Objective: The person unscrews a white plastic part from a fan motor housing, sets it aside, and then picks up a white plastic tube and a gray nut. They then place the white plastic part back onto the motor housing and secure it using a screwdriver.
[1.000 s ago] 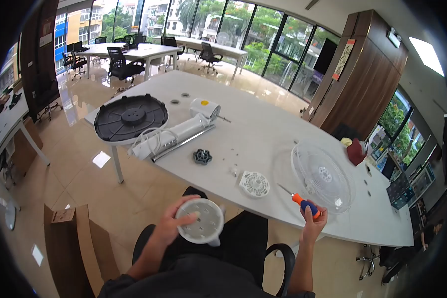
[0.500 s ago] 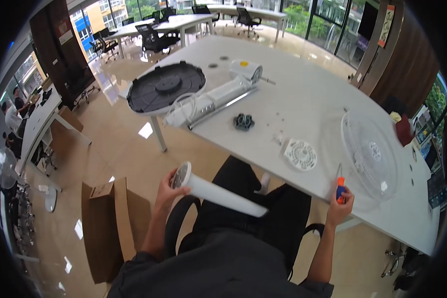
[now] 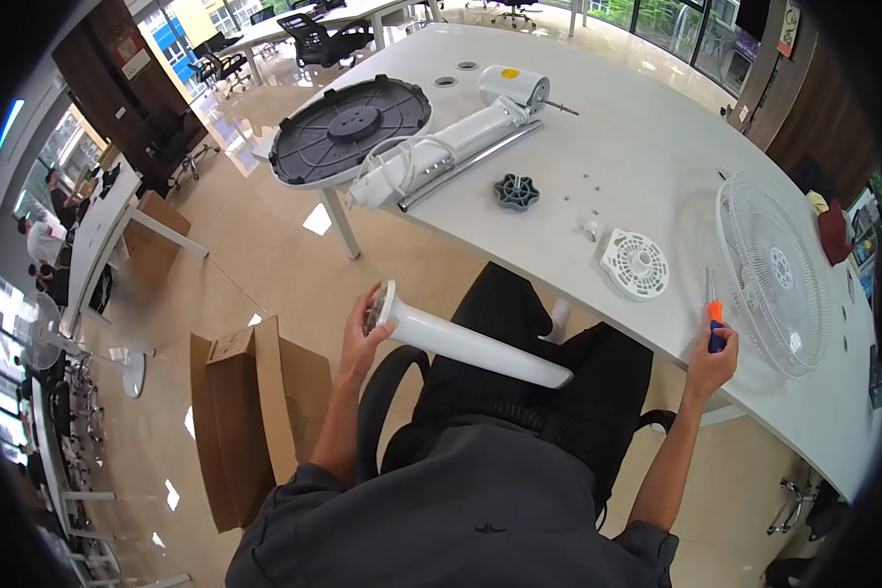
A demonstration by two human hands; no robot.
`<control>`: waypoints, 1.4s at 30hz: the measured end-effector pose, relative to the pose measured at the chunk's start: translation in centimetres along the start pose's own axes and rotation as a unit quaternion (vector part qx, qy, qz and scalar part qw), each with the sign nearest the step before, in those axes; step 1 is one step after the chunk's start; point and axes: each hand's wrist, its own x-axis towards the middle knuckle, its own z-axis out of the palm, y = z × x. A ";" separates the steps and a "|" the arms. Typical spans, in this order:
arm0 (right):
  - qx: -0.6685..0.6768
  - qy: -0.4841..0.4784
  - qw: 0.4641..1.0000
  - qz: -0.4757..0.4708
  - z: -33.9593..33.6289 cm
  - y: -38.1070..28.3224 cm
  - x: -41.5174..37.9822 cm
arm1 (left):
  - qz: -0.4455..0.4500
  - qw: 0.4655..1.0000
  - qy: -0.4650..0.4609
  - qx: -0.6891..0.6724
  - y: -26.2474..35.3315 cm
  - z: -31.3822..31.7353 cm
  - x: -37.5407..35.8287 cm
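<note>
My left hand [image 3: 365,331] is closed around the flanged end of a white tube [image 3: 475,348], which lies slanting across my lap with its narrower end over my right thigh. My fingers cover part of the flange. A screwdriver [image 3: 715,316] with a blue and orange handle is in my right hand [image 3: 712,370], at the table's near edge, its shaft pointing away from me. Just right of it lie clear round fan grilles [image 3: 755,265]. To its left is a white slotted disc [image 3: 637,265], with small pieces of hardware [image 3: 590,230] beyond.
On the white table [image 3: 647,137] are a dark star-shaped knob [image 3: 515,192], a white fan body [image 3: 431,162] with a motor head [image 3: 513,88], a metal rod [image 3: 470,167] and a round black base [image 3: 304,147]. An opened cardboard box [image 3: 230,421] stands on the floor left of my chair.
The camera view has shifted, so the table sits higher and further right. The tube has turned slightly, showing less of its flange face. Both hands keep their holds.
</note>
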 end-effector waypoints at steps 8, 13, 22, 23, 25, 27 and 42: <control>0.123 -0.057 0.974 -0.179 1.2 -11.4 -8.4 | -0.009 1.000 0.012 0.019 0.1 0.0 -1.1; 0.236 -0.342 0.894 -0.170 6.3 -11.7 -13.7 | -0.010 0.996 0.010 0.091 2.0 -0.9 -1.8; 0.118 -0.564 0.809 -0.113 9.4 -5.7 -17.1 | 0.061 0.989 0.075 0.115 7.3 -6.9 -1.5; 0.169 -0.551 0.810 -0.111 8.8 -6.4 -16.7 | 0.060 0.988 0.078 0.116 8.0 -7.1 -1.5; 0.176 -0.551 0.805 -0.131 7.4 -7.8 -16.2 | 0.057 0.991 0.064 0.105 10.8 -6.9 -0.8; 0.206 -0.547 0.787 -0.196 6.5 -8.4 -16.3 | 0.083 0.988 0.025 0.130 13.7 -6.7 1.1; 0.454 -0.466 0.748 0.127 0.6 -13.1 -15.0 | 0.236 0.929 -0.022 0.285 9.2 14.8 22.4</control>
